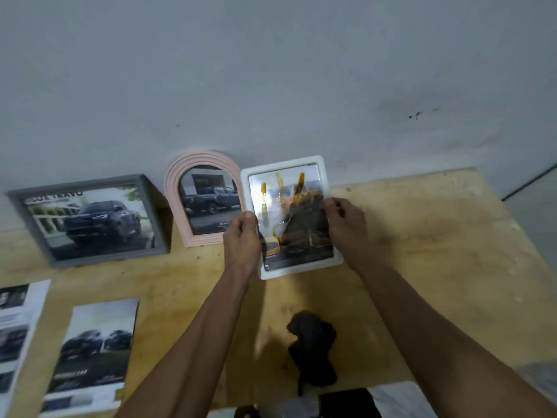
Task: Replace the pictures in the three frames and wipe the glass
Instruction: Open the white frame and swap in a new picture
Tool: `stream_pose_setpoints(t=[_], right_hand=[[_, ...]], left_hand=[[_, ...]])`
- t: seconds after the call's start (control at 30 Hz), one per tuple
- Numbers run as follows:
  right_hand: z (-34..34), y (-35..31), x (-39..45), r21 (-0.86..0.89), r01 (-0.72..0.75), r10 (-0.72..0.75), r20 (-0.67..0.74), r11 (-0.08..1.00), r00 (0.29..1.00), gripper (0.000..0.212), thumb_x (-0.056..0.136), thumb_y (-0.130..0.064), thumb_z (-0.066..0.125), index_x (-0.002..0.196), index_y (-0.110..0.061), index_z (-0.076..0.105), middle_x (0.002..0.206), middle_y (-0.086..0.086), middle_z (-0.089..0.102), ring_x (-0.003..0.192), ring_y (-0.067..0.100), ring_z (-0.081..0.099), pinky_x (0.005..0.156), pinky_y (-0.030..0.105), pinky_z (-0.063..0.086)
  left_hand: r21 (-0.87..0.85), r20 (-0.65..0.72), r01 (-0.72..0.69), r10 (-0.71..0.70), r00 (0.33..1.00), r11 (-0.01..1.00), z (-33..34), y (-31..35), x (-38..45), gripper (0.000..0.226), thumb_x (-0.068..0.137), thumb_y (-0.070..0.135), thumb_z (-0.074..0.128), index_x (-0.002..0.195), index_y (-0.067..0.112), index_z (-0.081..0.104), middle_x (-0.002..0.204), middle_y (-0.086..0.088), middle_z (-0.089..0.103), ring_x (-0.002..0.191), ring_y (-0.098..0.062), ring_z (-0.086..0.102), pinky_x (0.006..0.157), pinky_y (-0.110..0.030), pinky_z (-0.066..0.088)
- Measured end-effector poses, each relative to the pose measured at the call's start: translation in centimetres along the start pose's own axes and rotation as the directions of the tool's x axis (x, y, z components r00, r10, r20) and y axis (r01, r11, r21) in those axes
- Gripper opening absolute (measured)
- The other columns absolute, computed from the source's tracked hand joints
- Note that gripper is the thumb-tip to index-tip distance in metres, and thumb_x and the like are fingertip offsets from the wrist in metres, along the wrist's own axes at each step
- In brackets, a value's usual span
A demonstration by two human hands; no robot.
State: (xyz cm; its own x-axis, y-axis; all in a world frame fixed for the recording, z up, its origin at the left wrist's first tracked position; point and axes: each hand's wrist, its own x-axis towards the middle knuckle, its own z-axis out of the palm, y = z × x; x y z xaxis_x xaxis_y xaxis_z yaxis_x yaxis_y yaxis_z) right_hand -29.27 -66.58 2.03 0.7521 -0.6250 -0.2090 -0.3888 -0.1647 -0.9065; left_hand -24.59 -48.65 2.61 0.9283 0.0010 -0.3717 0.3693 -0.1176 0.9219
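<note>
Both hands hold the white frame [301, 268] between them, tilted up off the bench [422, 236] toward the camera. The left hand [242, 236] grips its left edge, thumb curled over the front; the right hand [346, 229] pinches the right edge with its fingertips on the glass [289, 212]. The glass carries brown streaks and smears over a dim picture, and it reflects light, so the picture's subject is hard to tell.

Just left of the white frame, and partly behind the left hand, a pink arched frame [200, 164] stands against the wall [271, 70], showing a dark pickup truck. Further left, a grey rectangular frame [90, 260] leans back with a picture of a dark car.

Nearer the person, between the forearms, a dark crumpled cloth [313, 348] lies on the bench. At the near left lie two loose car prints: one [93, 354] beside the left forearm, another [18, 327] at the left edge of the view.
</note>
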Motion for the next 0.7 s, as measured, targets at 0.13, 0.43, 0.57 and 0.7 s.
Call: stream_pose_setpoints(t=[0.13, 0.43, 0.57, 0.7], right_hand=[[2.4, -1.6, -7.3, 0.151, -0.025, 0.015, 0.065, 0.988, 0.998, 0.023, 0.096, -0.032, 0.055, 0.108, -0.018, 0.069, 0.101, 0.0, 0.067, 0.083, 0.006, 0.061, 0.061, 0.01, 0.049], [8.9, -2.1, -20.8, 0.173, -0.063, -0.006, 0.375, 0.983, 0.927, 0.024, 0.094, -0.037, 0.057, 0.109, -0.024, 0.07, 0.103, 0.008, 0.068, 0.093, 0.031, 0.065, 0.078, 0.055, 0.058], [10.1, -4.4, -23.4, 0.096, 0.095, -0.123, 0.352, 0.991, 0.928, 0.016, 0.099, -0.029, 0.054, 0.105, -0.027, 0.069, 0.09, -0.002, 0.07, 0.084, 0.021, 0.065, 0.074, 0.04, 0.054], [10.1, -5.9, -25.6, -0.123, 0.471, -0.414, 0.321, 0.873, 0.852, 0.019, 0.1, -0.025, 0.052, 0.113, -0.026, 0.065, 0.096, -0.006, 0.069, 0.086, 0.009, 0.065, 0.071, 0.025, 0.053]], left_hand=[[-0.169, -0.069, 0.065, -0.077, 0.995, 0.984, -6.9, -0.5, -3.1, 0.023, 0.104, 0.028, 0.051, 0.096, 0.011, 0.065, 0.082, -0.008, 0.067, 0.077, -0.027, 0.063, 0.075, -0.046, 0.057], [-0.431, -0.049, 0.271, -0.322, 0.946, 0.861, -21.6, -4.3, -8.7, 0.029, 0.104, 0.029, 0.049, 0.11, 0.005, 0.065, 0.11, -0.024, 0.069, 0.1, -0.044, 0.068, 0.077, -0.058, 0.06], [-0.39, -0.051, 0.272, -0.315, 0.948, 0.88, -25.3, -4.8, -9.5, 0.026, 0.103, 0.032, 0.052, 0.1, 0.009, 0.063, 0.084, -0.01, 0.063, 0.075, -0.026, 0.059, 0.055, -0.031, 0.047], [-0.401, -0.053, 0.256, -0.301, 0.952, 0.88, -28.9, -3.6, -9.2, 0.032, 0.1, 0.045, 0.056, 0.103, 0.014, 0.06, 0.077, -0.002, 0.054, 0.067, -0.017, 0.053, 0.057, -0.033, 0.045]])
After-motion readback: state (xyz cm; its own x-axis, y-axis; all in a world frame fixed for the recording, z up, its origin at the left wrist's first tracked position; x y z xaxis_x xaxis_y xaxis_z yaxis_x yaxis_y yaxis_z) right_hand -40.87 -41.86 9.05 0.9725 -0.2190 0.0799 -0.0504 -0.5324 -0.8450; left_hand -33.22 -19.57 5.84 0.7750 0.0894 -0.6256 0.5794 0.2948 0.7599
